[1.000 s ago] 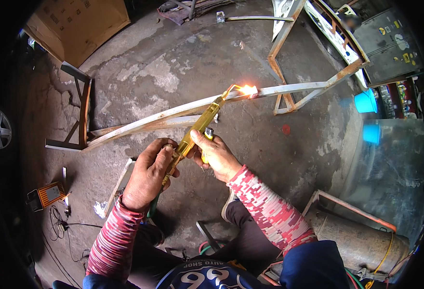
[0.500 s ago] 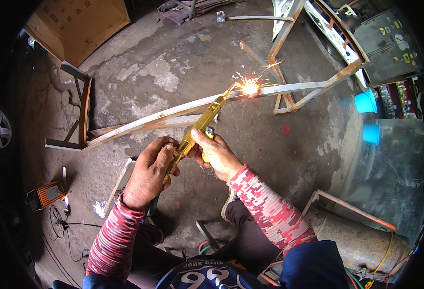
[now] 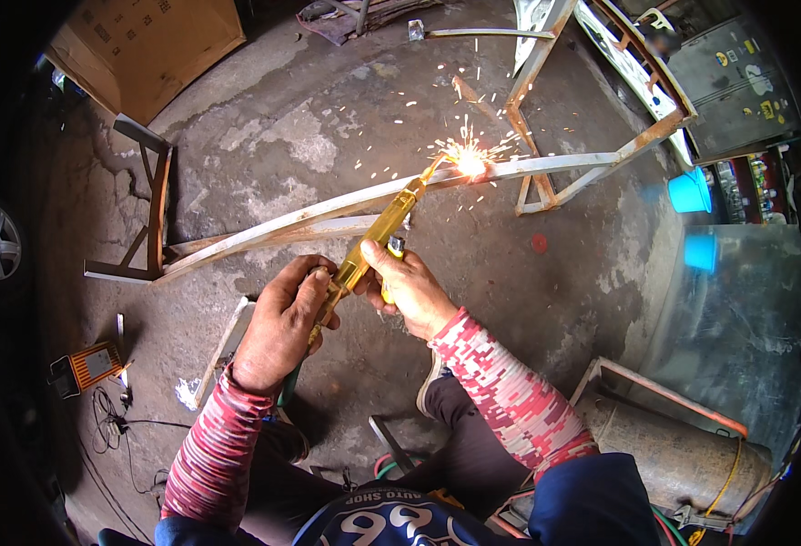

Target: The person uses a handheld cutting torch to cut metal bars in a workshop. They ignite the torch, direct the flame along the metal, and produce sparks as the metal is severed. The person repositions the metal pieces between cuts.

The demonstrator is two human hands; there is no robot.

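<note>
A brass gas torch (image 3: 384, 224) slants up and to the right across the middle, both hands around it. My left hand (image 3: 284, 314) is closed on its rear end, by the valve and hose. Further up the body, my right hand (image 3: 405, 284) grips it with the thumb on top. A yellow lighter (image 3: 390, 278) with a metal head is also tucked in my right fingers. The torch tip meets a long metal bar (image 3: 546, 166), where a bright glowing spot (image 3: 470, 164) throws sparks. Glare hides the metal right at that spot.
The bar joins a rusty metal frame (image 3: 535, 182) at right and lies by a bracket frame (image 3: 157, 205) at left. A gas cylinder (image 3: 674, 455) lies at lower right. Two blue buckets (image 3: 690, 193), a cardboard box (image 3: 150, 55) and cables (image 3: 109, 423) surround the area.
Sparks now spread wider, flying up, left and below the glowing spot. Both hands and the torch stay almost where they were.
</note>
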